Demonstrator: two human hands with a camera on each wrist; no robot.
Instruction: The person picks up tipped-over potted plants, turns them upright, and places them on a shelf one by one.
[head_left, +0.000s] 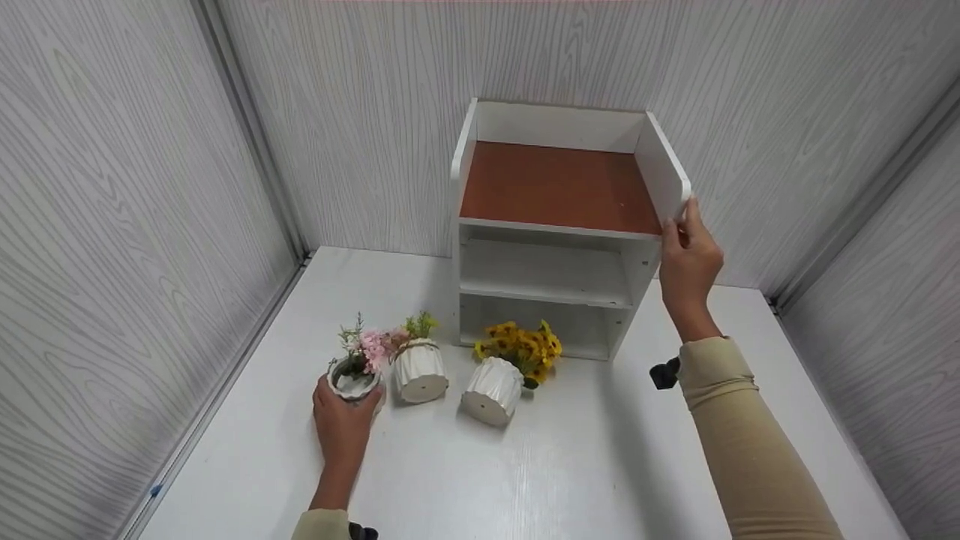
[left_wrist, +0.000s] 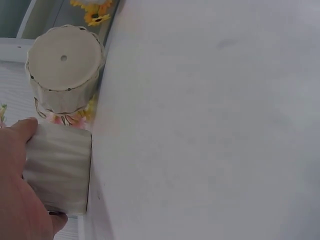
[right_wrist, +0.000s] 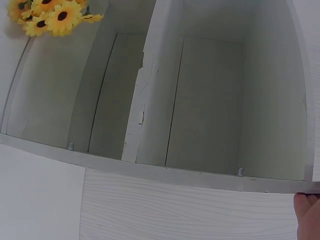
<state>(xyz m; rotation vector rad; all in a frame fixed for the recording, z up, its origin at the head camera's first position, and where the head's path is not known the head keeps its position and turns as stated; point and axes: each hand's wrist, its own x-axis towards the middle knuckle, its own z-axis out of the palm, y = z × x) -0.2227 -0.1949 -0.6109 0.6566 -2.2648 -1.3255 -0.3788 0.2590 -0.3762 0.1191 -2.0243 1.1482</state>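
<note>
My left hand [head_left: 345, 420] grips a white fluted flowerpot [left_wrist: 60, 167] with pink flowers [head_left: 373, 351] and green sprigs; the pot stands upright on the table. My right hand [head_left: 691, 259] pinches the front edge of the right side panel of a white shelf unit [head_left: 547, 295], near its brown top [head_left: 559, 184]. In the right wrist view only a few fingertips [right_wrist: 306, 202] show at the panel. Beside the held pot, a second white flowerpot [head_left: 420, 371] with greenery lies tipped, its base facing me. A third tipped flowerpot [head_left: 493, 391] holds yellow sunflowers [head_left: 523, 349] in front of the lowest shelf.
The shelf unit has two open compartments below its walled top. All of it stands on a white table [head_left: 555, 465] against a wood-grain back wall [head_left: 360, 127]. Panels with metal corner strips close in the left and right sides.
</note>
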